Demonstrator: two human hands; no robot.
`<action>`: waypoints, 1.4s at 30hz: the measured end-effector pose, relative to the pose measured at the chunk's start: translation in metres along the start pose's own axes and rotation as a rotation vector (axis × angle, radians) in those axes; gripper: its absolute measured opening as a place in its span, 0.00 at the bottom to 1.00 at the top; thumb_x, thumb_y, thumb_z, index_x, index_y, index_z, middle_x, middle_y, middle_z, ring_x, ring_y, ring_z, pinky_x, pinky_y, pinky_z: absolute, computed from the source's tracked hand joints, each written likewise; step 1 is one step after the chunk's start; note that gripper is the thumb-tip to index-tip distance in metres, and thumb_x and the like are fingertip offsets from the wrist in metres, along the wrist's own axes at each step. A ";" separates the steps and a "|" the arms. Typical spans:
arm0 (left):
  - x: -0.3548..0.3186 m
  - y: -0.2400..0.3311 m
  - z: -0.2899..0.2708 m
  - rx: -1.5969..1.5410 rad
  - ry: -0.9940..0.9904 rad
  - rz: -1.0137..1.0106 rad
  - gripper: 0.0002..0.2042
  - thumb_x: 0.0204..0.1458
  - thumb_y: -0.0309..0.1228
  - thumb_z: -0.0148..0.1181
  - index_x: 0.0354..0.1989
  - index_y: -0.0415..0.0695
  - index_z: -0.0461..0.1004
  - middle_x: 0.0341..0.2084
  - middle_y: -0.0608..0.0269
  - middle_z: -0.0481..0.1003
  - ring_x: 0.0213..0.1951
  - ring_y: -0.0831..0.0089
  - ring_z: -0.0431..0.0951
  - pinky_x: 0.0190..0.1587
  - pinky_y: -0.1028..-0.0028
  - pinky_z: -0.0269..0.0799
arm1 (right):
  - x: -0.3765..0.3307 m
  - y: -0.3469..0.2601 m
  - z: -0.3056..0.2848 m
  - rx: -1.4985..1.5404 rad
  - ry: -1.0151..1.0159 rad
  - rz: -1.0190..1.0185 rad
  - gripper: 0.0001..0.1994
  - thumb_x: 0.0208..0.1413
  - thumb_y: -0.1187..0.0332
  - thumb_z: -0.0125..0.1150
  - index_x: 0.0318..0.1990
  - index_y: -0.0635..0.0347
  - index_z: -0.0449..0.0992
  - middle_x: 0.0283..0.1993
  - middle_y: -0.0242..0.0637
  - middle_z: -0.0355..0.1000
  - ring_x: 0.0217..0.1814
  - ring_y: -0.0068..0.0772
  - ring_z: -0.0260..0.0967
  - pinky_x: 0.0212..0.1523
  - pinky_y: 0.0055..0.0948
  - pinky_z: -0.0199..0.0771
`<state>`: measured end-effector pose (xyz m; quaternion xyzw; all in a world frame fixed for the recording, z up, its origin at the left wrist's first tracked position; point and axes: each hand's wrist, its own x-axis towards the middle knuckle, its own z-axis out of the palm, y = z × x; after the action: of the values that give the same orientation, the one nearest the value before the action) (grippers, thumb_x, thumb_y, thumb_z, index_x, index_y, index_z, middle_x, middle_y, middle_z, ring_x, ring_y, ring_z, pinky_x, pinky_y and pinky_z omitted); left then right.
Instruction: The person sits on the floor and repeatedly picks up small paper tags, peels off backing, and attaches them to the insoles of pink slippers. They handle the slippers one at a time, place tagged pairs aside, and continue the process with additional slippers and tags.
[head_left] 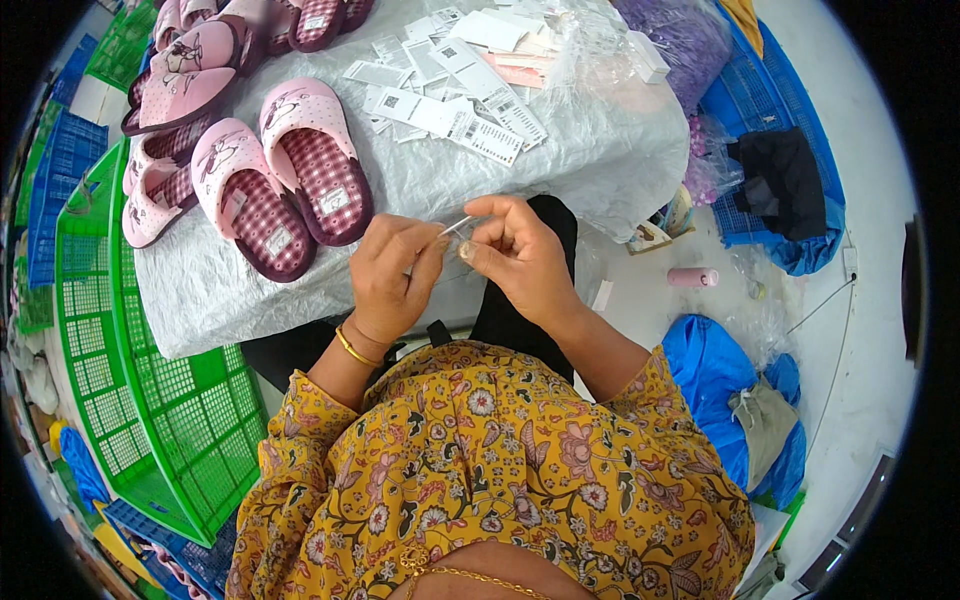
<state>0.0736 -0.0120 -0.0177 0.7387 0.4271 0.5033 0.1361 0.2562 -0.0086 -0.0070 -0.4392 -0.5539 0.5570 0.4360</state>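
Close in, the left hand (392,275) and right hand (515,255) meet just above the near edge of the table (200,290), fingers of both pinched on a thin clear plastic tag pin (457,226) held between them. Just beyond, to the left, a pair of pink slippers (285,180) lies on the grey cover. Farther back, white paper tags (450,100) are scattered, and more slippers (200,70) pile up at far left.

Two hands (455,262); one gold bangle (356,350); two pink checked slippers (285,180) side by side in front; one pink spool (692,277); one green crate (130,400).
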 end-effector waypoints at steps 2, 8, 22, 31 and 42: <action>-0.005 0.003 0.001 -0.128 -0.013 -0.210 0.05 0.53 0.21 0.63 0.38 0.39 0.76 0.30 0.64 0.76 0.32 0.74 0.74 0.33 0.76 0.69 | -0.001 0.000 0.002 -0.060 0.046 -0.057 0.13 0.56 0.77 0.65 0.48 0.64 0.74 0.30 0.30 0.74 0.31 0.14 0.69 0.33 0.20 0.72; -0.011 0.003 0.011 -0.754 0.099 -0.734 0.03 0.59 0.24 0.60 0.39 0.38 0.76 0.32 0.69 0.77 0.32 0.85 0.73 0.37 0.82 0.70 | 0.003 0.000 0.010 -0.246 0.148 -0.271 0.06 0.53 0.77 0.65 0.38 0.64 0.77 0.32 0.38 0.76 0.32 0.27 0.76 0.33 0.26 0.75; -0.015 -0.003 0.016 -0.905 0.140 -0.804 0.03 0.59 0.23 0.60 0.39 0.39 0.76 0.32 0.71 0.77 0.33 0.87 0.73 0.37 0.84 0.69 | 0.007 -0.003 0.010 -0.445 0.170 -0.405 0.07 0.47 0.79 0.66 0.34 0.60 0.75 0.28 0.40 0.72 0.27 0.41 0.72 0.29 0.33 0.73; -0.015 0.004 0.013 -0.661 0.117 -0.705 0.03 0.57 0.22 0.62 0.37 0.39 0.77 0.30 0.69 0.77 0.32 0.83 0.75 0.35 0.81 0.71 | 0.008 -0.009 0.010 -0.581 0.181 -0.497 0.06 0.47 0.79 0.64 0.32 0.59 0.74 0.26 0.40 0.70 0.27 0.45 0.72 0.28 0.36 0.73; -0.012 0.000 -0.006 -0.088 -0.026 -0.064 0.05 0.51 0.22 0.65 0.35 0.40 0.78 0.29 0.59 0.77 0.28 0.70 0.76 0.29 0.73 0.70 | 0.004 -0.003 0.007 -0.365 -0.010 -0.220 0.11 0.54 0.78 0.64 0.46 0.63 0.78 0.32 0.39 0.76 0.29 0.25 0.74 0.32 0.26 0.74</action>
<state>0.0671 -0.0227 -0.0226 0.7244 0.4261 0.5074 0.1901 0.2483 -0.0064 -0.0043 -0.4451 -0.6921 0.3987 0.4048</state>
